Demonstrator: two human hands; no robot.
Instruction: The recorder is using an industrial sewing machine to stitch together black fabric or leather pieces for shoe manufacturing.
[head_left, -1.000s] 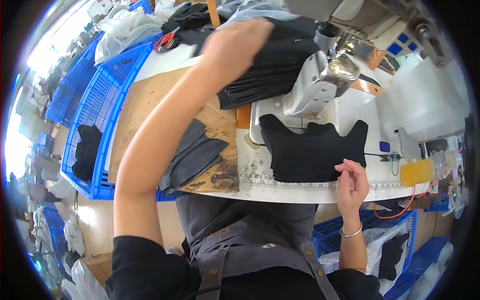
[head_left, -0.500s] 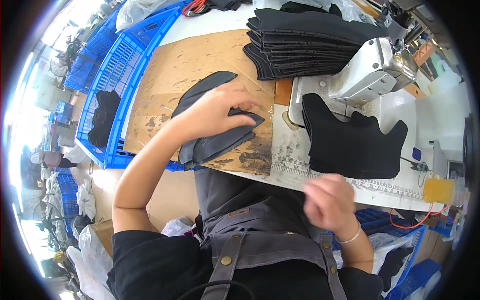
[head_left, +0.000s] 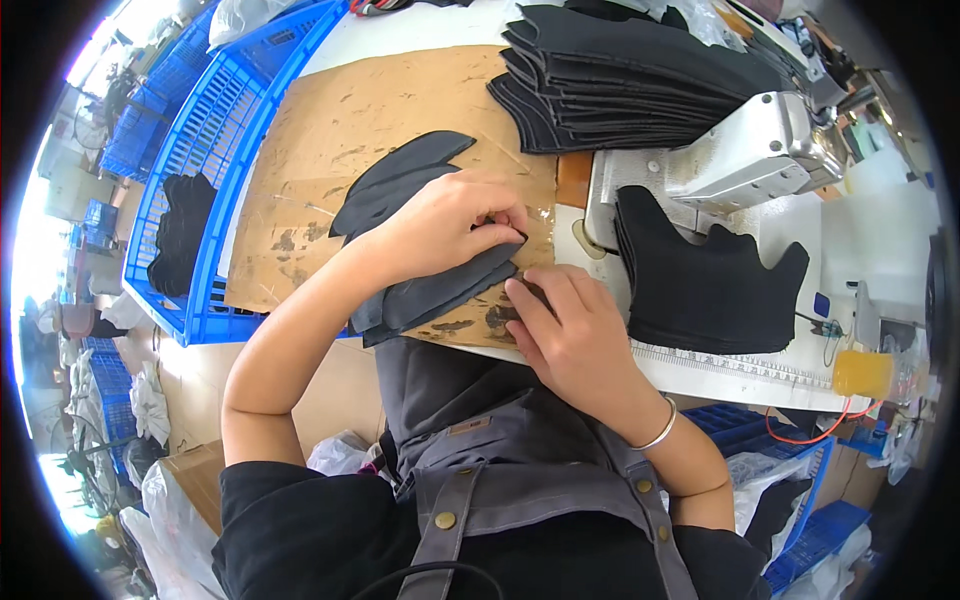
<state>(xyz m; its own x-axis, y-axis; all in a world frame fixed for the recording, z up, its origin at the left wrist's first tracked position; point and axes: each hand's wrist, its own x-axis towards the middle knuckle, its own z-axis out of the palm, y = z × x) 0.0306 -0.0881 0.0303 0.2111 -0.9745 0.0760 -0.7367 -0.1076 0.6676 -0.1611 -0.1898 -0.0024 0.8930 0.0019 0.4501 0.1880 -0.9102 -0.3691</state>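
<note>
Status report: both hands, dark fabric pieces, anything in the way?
Left hand apparently pinching a tip of the dark fabric pieces. Right hand open beside them, contact unclear. Pieces overlapping on cardboard. Notched black stack rightward, not obstructing.

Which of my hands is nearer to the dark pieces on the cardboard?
Left. Your left hand lies over the dark pieces; your right hand is just beside their right end.

A ruler scale (head_left: 720,366) with graduation marks and small numerals runs along the near edge of the worktop (head_left: 700,385) (curving with the lens); the patch (head_left: 470,426) on the grey apron (head_left: 540,500) is too small to read.
</note>
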